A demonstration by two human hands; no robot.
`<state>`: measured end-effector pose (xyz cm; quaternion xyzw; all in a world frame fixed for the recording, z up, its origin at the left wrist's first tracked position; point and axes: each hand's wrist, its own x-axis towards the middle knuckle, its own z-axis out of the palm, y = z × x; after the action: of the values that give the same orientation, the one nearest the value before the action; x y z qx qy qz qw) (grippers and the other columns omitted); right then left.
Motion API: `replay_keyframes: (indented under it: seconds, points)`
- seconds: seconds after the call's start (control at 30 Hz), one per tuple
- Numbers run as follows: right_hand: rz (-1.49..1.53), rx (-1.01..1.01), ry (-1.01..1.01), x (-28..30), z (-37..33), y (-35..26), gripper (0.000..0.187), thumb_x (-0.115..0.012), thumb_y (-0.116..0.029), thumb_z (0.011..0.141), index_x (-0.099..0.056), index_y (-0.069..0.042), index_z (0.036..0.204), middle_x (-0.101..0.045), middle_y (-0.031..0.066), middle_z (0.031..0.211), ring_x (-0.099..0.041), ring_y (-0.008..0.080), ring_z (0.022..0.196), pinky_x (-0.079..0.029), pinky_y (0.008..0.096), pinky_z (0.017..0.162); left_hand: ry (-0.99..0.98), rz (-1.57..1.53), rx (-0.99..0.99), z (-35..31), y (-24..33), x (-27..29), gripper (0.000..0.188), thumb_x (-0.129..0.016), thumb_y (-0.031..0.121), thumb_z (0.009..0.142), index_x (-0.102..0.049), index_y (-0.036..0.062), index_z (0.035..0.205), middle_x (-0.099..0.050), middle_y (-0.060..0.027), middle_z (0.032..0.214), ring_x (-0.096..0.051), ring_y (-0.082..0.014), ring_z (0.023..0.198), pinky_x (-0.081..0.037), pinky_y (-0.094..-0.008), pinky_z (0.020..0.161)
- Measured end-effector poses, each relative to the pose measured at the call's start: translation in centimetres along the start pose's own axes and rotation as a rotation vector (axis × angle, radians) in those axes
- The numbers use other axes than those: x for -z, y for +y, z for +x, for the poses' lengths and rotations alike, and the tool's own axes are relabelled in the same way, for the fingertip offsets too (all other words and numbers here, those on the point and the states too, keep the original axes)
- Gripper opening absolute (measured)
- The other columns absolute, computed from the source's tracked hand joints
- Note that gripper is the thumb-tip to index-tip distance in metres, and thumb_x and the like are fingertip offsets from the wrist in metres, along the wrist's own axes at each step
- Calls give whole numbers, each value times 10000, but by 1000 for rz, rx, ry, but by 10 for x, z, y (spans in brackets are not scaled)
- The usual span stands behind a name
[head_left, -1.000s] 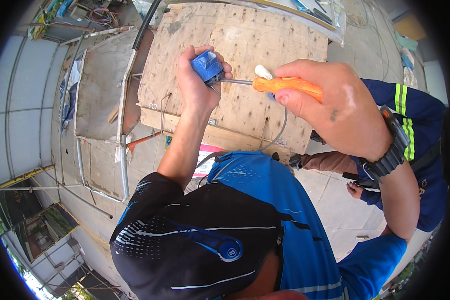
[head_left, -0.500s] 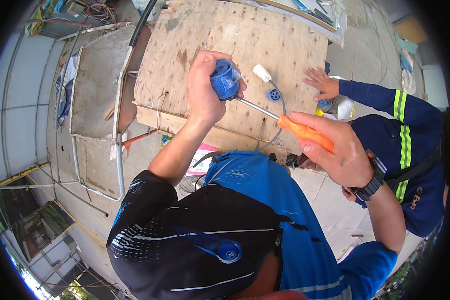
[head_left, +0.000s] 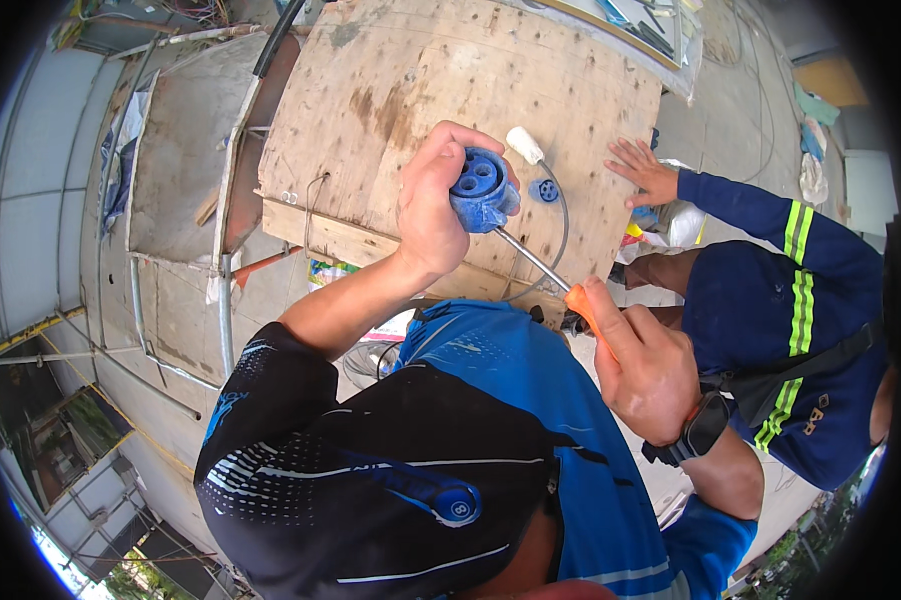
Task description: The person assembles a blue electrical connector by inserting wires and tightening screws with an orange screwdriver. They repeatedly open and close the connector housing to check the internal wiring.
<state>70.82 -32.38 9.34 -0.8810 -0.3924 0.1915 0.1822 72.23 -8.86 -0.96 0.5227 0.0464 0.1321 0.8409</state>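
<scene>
Plywood board (head_left: 390, 110) behind; left hand (head_left: 430, 205) gripping blue plug (head_left: 478, 190), right hand (head_left: 645, 365) clutching screwdriver (head_left: 550, 275).

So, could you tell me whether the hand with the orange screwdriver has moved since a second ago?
Yes. The right hand with the orange-handled screwdriver has dropped off the plywood board, down and right of its lower edge.

My right hand (head_left: 650, 365) drops lower and back from the board — screwdriver (head_left: 545, 268) now angles up into the blue plug (head_left: 480, 190). My left hand (head_left: 432, 205) tips the plug's holes toward me — co-worker's hand (head_left: 645, 170) now flat on the plywood board (head_left: 450, 110).
</scene>
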Motion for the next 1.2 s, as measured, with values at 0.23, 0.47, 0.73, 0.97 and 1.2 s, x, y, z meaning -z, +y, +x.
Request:
replay_keyframes:
  seconds: [0.23,0.47,0.73,0.97,1.2]
  points:
    - [107,139,261,-5,17,8,509,-649,-108,838,-489,-8,1311,-605,136,899,-589,184,654,-480,289,552,92,-253,306,23,-17,16,361,-338,358,919,-540,62,968,-601,-165,738,-583,-260,591,-435,-368,474]
    - [1641,-635,-314,9,10,22,391,-503,-178,972,-469,64,1278,-636,145,915,-510,86,575,-403,237,511,41,-130,124,9,-22,11,362,-340,353,914,-518,43,973,-583,-191,701,-570,-261,564,-432,-353,455]
    - [-254,154,90,-8,3,12,441,-673,-110,831,-542,10,1235,-598,132,986,-602,208,711,-482,313,592,102,-156,307,0,-31,12,366,-347,342,906,-541,40,974,-596,-171,719,-584,-253,565,-439,-351,470]
    - [886,-400,244,2,15,16,309,-592,-223,950,-506,-11,1158,-577,68,970,-520,47,664,-476,203,621,268,-300,380,13,-22,19,352,-360,328,898,-550,38,958,-610,-170,741,-602,-266,586,-452,-363,487]
    - [271,14,568,20,50,17,281,-687,-96,864,-473,-7,1024,-585,102,820,-580,191,620,-469,301,578,331,-429,526,4,-37,14,407,-363,369,898,-564,21,965,-611,-150,772,-585,-269,613,-440,-361,514]
